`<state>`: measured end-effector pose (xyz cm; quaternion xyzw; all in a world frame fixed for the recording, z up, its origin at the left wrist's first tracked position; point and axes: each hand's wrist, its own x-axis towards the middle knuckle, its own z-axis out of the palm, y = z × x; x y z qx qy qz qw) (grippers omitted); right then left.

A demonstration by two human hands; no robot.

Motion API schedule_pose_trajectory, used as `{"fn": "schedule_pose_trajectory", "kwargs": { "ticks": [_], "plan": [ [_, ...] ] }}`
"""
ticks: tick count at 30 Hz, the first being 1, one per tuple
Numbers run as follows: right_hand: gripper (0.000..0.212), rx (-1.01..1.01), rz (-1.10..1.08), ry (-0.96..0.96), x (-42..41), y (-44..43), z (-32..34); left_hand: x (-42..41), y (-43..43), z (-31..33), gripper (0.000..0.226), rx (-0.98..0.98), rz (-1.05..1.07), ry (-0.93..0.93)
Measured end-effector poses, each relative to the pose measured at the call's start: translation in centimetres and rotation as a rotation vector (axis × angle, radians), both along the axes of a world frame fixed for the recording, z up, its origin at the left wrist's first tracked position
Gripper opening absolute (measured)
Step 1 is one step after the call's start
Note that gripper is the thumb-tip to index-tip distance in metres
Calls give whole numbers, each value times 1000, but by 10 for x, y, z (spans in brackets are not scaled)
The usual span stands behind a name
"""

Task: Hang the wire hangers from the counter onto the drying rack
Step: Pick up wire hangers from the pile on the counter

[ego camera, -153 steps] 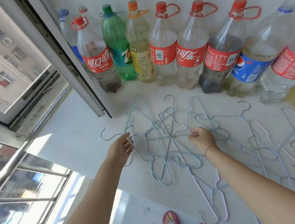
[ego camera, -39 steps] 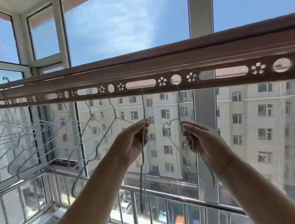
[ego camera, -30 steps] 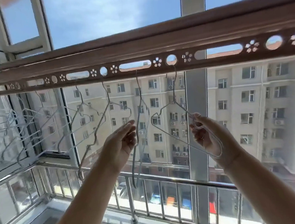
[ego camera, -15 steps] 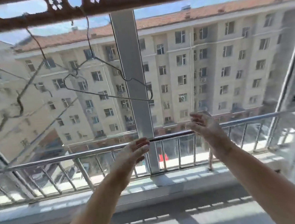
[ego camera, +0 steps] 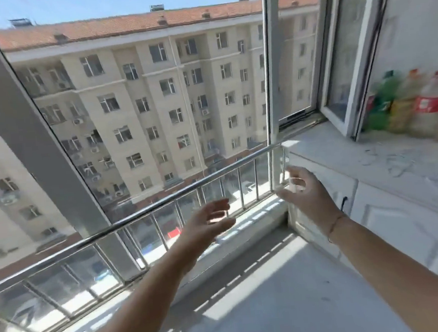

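Both hands empty, raised before the railing (ego camera: pixel 148 209): left hand (ego camera: pixel 206 223) and right hand (ego camera: pixel 306 195), fingers spread apart. Wire hangers (ego camera: pixel 395 161) (blurred) lie on the counter (ego camera: pixel 337 148).

Both hands are empty now, fingers spread, the hangers they gripped left on the rack, which is out of view; the left hand (ego camera: pixel 209 221) and right hand (ego camera: pixel 304 193) hang lower; the counter (ego camera: pixel 342 153) reappears right of the right hand.

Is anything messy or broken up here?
Nothing looks broken. The only messy bit is the wire hangers, lying in a loose tangle on the counter by the bottles. The picture is blurry, so small damage could be missed.
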<state>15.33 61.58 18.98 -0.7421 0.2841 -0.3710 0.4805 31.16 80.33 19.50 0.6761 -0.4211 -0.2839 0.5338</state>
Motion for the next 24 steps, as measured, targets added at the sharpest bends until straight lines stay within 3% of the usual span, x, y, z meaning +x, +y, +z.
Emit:
{"fn": "schedule_pose_trajectory", "kwargs": {
  "ticks": [7, 13, 24],
  "plan": [
    [49, 69, -177, 49, -120, -120, -28, -92, -152, -28, 53, 23, -112, 20],
    [40, 144, -337, 72, -211, -202, -51, -157, -267, -57, 40, 40, -239, 109],
    [28, 287, -580, 89, -284, -324, -104, -198, -435, -101, 36, 140, -353, 165]
  ]
}}
